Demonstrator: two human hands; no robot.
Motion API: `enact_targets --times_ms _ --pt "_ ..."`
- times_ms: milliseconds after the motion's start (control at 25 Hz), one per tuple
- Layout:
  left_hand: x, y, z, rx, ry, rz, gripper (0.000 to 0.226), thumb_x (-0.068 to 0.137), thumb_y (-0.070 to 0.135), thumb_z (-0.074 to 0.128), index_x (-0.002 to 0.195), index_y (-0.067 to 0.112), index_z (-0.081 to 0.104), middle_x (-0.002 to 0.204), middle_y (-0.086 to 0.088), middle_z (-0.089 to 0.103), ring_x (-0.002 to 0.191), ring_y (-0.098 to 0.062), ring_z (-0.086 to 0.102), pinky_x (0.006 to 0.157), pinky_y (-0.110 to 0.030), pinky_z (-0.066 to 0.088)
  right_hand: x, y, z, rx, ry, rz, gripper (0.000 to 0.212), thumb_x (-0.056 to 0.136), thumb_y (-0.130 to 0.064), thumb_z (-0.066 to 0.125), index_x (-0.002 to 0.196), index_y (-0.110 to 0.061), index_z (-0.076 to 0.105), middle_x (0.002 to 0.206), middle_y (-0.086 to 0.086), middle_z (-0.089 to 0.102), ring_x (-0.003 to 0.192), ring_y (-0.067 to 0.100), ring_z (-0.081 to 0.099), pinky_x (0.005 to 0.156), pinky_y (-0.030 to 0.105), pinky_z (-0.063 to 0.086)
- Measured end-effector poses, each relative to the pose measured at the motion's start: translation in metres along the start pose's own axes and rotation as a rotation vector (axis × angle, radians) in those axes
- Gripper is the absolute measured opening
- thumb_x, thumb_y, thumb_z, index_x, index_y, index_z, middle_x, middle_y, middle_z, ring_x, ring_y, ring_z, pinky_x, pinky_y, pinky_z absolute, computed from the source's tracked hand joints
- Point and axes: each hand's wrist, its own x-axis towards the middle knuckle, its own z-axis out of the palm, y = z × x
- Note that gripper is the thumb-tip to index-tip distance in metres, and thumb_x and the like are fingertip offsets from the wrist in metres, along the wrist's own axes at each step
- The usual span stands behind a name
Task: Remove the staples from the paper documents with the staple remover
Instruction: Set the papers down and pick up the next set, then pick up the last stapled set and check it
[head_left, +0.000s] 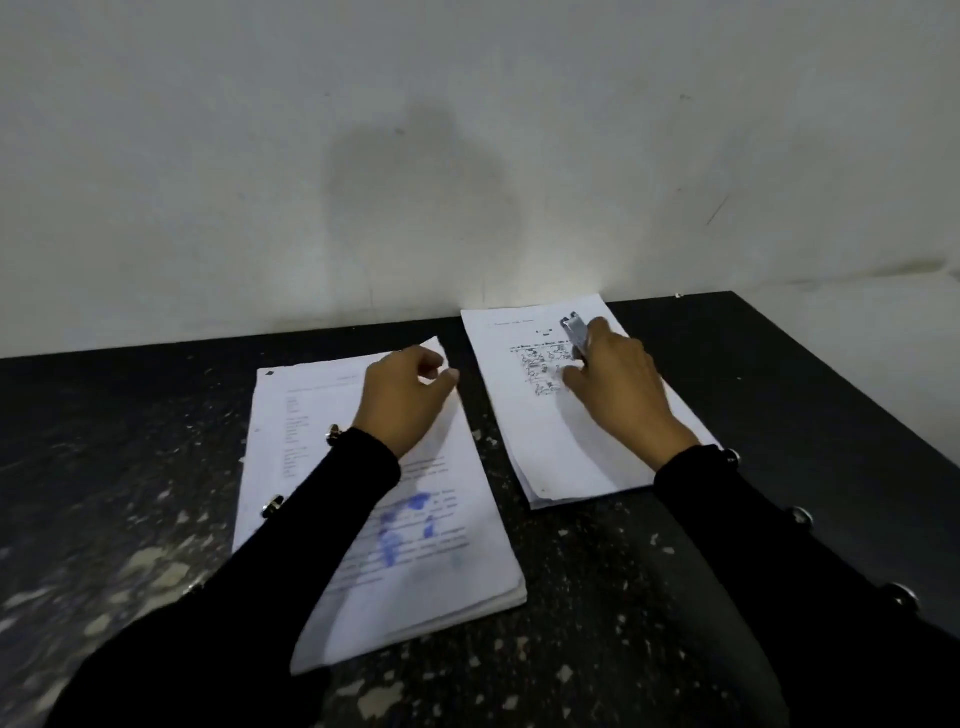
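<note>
A bare pale wall (467, 130) rises behind the dark speckled table (130, 441) where we are working. Our right hand (618, 389) curls its fingers round the metal staple remover (575, 335), resting on the right stack of papers (561, 441) with the tool's nose pointing toward the far edge, probably where a staple sits, though we cannot make one out. Our left hand (405, 395) pinches the lifted far corner of the left stack of papers (441, 545), likely to steady or turn its top sheet, and the two stacks lie just beside each other.
</note>
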Motion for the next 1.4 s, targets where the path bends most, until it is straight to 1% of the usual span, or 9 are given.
enact_targets --times_ms 120,200,400,680,800,880,1080,1200,1400 --pt "-0.018 -0.019 -0.035 0.064 0.079 -0.045 0.029 0.090 0.023 0.063 0.113 0.007 0.067 0.111 -0.006 0.070 0.087 -0.017 0.063 0.089 -0.024 0.045 -0.013 -0.030 0.009 0.136 -0.113 -0.027 0.025 0.087 -0.024 0.061 0.099 -0.007 0.047 0.105 0.015 0.064 0.096 0.035 0.058 0.065 0.035 0.037" --pt "-0.033 -0.033 -0.061 0.087 0.132 -0.073 0.029 0.091 0.023 0.062 0.114 0.008 0.068 0.112 -0.006 0.070 0.086 -0.013 0.058 0.084 -0.021 0.040 -0.024 -0.048 0.017 0.202 -0.179 -0.044 0.028 0.086 -0.027 0.063 0.100 -0.006 0.049 0.103 0.014 0.065 0.093 0.034 0.059 0.071 0.038 0.047" --pt "-0.062 -0.074 -0.107 0.076 0.094 -0.246 0.044 0.090 0.029 0.063 0.129 0.011 0.055 0.124 -0.008 0.061 0.110 -0.024 0.058 0.092 -0.034 0.043 -0.043 -0.072 0.028 0.240 -0.260 0.048 0.032 0.085 -0.029 0.063 0.101 -0.004 0.051 0.104 0.019 0.063 0.095 0.036 0.059 0.077 0.042 0.050" --pt "-0.065 -0.092 -0.115 -0.232 0.068 -0.451 0.074 0.089 0.025 0.066 0.148 0.003 0.027 0.145 -0.014 0.044 0.123 -0.031 0.052 0.104 -0.046 0.045 -0.057 -0.085 0.033 0.202 -0.286 0.140 0.033 0.086 -0.027 0.062 0.103 -0.001 0.050 0.110 0.021 0.059 0.100 0.038 0.057 0.071 0.031 0.036" --pt "-0.058 -0.093 -0.118 -0.228 0.055 -0.476 0.080 0.085 0.023 0.071 0.149 0.004 0.025 0.149 -0.016 0.040 0.125 -0.033 0.051 0.104 -0.048 0.045 -0.060 -0.092 0.034 0.226 -0.285 0.165 0.027 0.087 -0.025 0.061 0.097 -0.005 0.046 0.106 0.018 0.056 0.094 0.033 0.053 0.071 0.031 0.035" --pt "-0.053 -0.095 -0.119 -0.158 0.034 -0.493 0.082 0.081 0.023 0.075 0.146 0.003 0.030 0.146 -0.017 0.045 0.123 -0.035 0.054 0.102 -0.049 0.047 -0.061 -0.095 0.033 0.204 -0.283 0.177 0.030 0.087 -0.023 0.061 0.105 -0.002 0.048 0.111 0.019 0.055 0.099 0.035 0.053 0.073 0.030 0.034" --pt "-0.038 -0.109 -0.118 -0.153 -0.004 -0.555 0.047 0.068 0.024 0.084 0.100 -0.004 0.065 0.105 -0.017 0.071 0.092 -0.033 0.068 0.089 -0.044 0.054 -0.061 -0.097 0.036 0.199 -0.274 0.198 0.036 0.085 -0.020 0.063 0.111 0.001 0.049 0.118 0.021 0.056 0.106 0.037 0.054 0.073 0.030 0.035" --pt "-0.035 -0.105 -0.117 -0.215 -0.071 -0.598 0.051 0.064 0.017 0.085 0.107 -0.003 0.065 0.106 -0.019 0.071 0.095 -0.038 0.069 0.091 -0.049 0.054 -0.062 -0.096 0.037 0.230 -0.267 0.208 0.038 0.084 -0.019 0.063 0.112 0.002 0.050 0.118 0.021 0.057 0.107 0.037 0.055 0.074 0.031 0.036" --pt "-0.044 -0.087 -0.107 -0.055 -0.053 -0.489 0.030 0.085 0.011 0.068 0.112 -0.003 0.064 0.119 -0.020 0.066 0.108 -0.037 0.063 0.098 -0.046 0.051 -0.064 -0.095 0.039 0.281 -0.259 0.219 0.036 0.083 -0.018 0.064 0.110 0.002 0.051 0.115 0.020 0.059 0.105 0.037 0.056 0.076 0.035 0.041"
